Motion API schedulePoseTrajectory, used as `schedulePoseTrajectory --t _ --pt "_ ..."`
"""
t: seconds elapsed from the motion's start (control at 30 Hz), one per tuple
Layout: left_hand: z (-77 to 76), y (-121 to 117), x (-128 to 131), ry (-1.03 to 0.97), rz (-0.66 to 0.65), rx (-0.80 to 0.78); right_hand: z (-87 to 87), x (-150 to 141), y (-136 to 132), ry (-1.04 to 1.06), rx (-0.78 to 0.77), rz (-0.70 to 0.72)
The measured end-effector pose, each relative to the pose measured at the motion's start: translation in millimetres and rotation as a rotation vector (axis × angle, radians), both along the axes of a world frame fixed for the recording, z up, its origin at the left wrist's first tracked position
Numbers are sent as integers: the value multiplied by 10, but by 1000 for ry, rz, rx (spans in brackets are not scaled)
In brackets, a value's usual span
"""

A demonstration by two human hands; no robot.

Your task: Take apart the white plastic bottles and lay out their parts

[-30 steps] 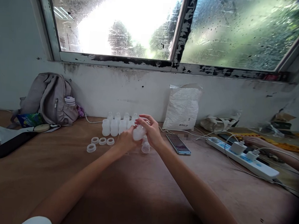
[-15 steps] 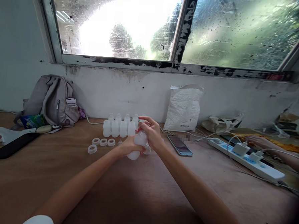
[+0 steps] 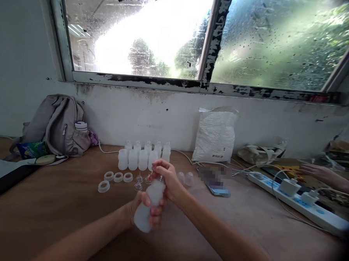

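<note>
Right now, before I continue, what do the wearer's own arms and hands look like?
The left hand and right hand are ungloved. Both slender forearms are bare to the picture's edge, with no sleeve, watch or bracelet showing. Blur and overlap leave rings uncertain.

At frame left I see a grey backpack [image 3: 62, 128]; right of centre, a white packaging bag [image 3: 215, 135]; lower right, a white power strip [image 3: 296, 200].

The frosted, waisted white bottle [image 3: 143, 219] tilts — top leaning right. It sits in the left hand [image 3: 138, 203].
</note>
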State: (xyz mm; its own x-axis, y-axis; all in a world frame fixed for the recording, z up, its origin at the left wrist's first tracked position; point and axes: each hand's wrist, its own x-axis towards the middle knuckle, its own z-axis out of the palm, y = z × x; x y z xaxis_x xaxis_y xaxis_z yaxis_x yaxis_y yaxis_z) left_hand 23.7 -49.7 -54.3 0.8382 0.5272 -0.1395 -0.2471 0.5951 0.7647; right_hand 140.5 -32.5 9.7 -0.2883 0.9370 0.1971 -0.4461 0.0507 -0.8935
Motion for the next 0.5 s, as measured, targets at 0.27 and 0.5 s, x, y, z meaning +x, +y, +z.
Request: schedulePoseTrajectory --t 0.27,0.5 --pt "21 -3 164 211 322 323 -41 147 127 -231 114 -65" --pt "-3 81 122 364 377 494 -147 355 201 -977 565 -294"
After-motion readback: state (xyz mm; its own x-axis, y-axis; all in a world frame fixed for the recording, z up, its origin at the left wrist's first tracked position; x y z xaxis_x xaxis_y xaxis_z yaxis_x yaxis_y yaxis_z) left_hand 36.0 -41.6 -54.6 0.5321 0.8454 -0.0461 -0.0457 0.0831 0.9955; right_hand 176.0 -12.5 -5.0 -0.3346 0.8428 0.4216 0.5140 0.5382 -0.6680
